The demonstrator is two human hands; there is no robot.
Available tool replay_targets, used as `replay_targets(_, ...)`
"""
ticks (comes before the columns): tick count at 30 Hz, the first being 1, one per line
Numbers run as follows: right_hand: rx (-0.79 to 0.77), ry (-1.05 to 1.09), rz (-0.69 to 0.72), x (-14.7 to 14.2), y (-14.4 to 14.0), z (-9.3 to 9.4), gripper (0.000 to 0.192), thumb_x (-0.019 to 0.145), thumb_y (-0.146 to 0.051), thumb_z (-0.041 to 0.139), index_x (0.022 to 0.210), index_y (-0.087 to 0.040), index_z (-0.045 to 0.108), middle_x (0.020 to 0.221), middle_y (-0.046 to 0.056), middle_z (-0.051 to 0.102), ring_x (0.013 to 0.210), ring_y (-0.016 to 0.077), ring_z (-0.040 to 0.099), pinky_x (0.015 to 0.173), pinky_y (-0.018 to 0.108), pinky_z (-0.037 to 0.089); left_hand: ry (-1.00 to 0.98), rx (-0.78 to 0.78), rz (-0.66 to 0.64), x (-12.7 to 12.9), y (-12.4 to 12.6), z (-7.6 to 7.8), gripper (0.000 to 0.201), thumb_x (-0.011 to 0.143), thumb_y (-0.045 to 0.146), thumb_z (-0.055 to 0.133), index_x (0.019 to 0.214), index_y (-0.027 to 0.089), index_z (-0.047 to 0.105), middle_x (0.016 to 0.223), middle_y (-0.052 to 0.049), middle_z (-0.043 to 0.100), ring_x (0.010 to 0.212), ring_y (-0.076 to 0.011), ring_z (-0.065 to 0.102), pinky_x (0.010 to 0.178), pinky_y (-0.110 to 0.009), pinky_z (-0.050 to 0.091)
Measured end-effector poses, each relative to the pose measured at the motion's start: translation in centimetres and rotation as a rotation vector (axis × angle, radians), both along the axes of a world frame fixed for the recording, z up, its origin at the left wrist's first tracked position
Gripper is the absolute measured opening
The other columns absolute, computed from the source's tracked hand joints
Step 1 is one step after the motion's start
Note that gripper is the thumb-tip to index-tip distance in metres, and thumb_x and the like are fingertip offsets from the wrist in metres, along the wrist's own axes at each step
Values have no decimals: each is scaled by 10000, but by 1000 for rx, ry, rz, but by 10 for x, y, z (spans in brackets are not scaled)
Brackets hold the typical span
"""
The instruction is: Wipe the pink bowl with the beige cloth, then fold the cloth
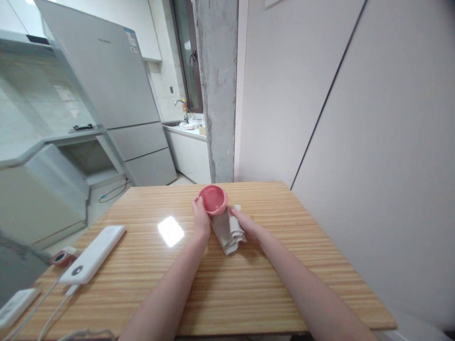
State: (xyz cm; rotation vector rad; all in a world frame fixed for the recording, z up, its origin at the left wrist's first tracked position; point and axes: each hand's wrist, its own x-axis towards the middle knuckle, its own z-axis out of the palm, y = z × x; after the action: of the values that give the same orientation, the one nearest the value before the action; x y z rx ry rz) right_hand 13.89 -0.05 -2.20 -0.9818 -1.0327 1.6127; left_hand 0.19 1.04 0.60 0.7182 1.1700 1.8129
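Observation:
A pink bowl (214, 199) is tilted toward me near the far edge of the wooden table. My left hand (200, 213) grips its left side, with fingers closed at the rim. A folded light grey cloth (224, 233) hangs below the bowl and bunches at its right. My right hand (245, 222) is closed on that cloth, close to the bowl's right side; some of its fingers are hidden behind the cloth.
On the table's left lie a white power bank (94, 255) with cables, a small reddish round object (63, 258) and a white block (17, 307). Beyond the wooden table (277, 284) stand a fridge (103, 80) and a concrete pillar (219, 94). A wall (341, 142) runs along the right.

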Motion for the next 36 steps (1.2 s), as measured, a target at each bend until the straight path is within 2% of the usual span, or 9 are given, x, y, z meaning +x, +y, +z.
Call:
replay_targets(4,244,-489,-141,17,6,-1,245,745,-460,637,699,-219,644,658,43,667,767,234,637,834,395,482,-28,-14,-16,0,0,-1,256,855,456,479,978,234,509,984,-10,582,949,-144,572,846,-272,452)
replay_targets(8,603,-653,-404,32,7,13,427,740,-294,611,1151,-186,579,1109,118,621,1007,242,575,983,442,395,15,-36,-42,7,-1,-5,244,858,422,501,992,218,522,1001,-21,585,960,-142,571,908,-282,434)
replay_targets(13,875,-711,-56,26,-9,31,683,676,-259,681,1314,-225,438,1439,127,345,1325,248,354,1080,418,319,42,-30,-141,13,-4,-6,307,831,450,547,1018,210,505,1028,-48,601,974,-167,587,898,-308,457)
replay_targets(16,873,-761,-42,22,-12,34,379,663,-300,719,1003,-207,580,1392,116,374,1338,256,327,1080,410,312,95,-12,-222,14,-4,-3,373,833,484,531,1081,209,493,1118,-71,592,1036,-187,574,888,-318,469)
replay_targets(20,818,-828,-229,39,3,29,231,705,-340,677,768,-217,490,1133,85,511,1117,241,492,973,403,400,181,-11,-451,14,-4,-2,468,886,485,422,1286,245,405,1261,-99,545,1128,-219,540,851,-348,491)
replay_targets(23,661,-920,-517,70,17,23,252,734,-398,634,761,-220,458,1042,80,509,984,232,519,891,379,428,458,20,-540,16,-10,-1,429,877,404,448,1262,215,442,1219,-115,569,1103,-209,544,866,-340,470)
replay_targets(27,420,-1071,-867,118,28,9,313,710,-454,644,792,-198,485,1063,140,513,967,262,514,856,382,416,1094,193,-832,21,-28,8,223,845,370,483,894,189,603,845,-36,638,782,-151,566,718,-273,439)
replay_targets(31,269,-1188,-913,143,29,-2,334,700,-429,659,873,-175,528,1146,169,489,1002,280,519,854,372,406,1464,246,-924,22,-41,18,234,809,407,526,729,188,543,701,1,580,629,-124,480,567,-246,334)
replay_targets(36,172,-1239,-916,148,30,-3,406,715,-477,645,945,-156,550,1135,178,488,1000,287,525,853,366,401,1670,161,-1012,18,-42,22,343,688,502,646,817,203,537,819,-8,612,709,-157,516,579,-247,324)
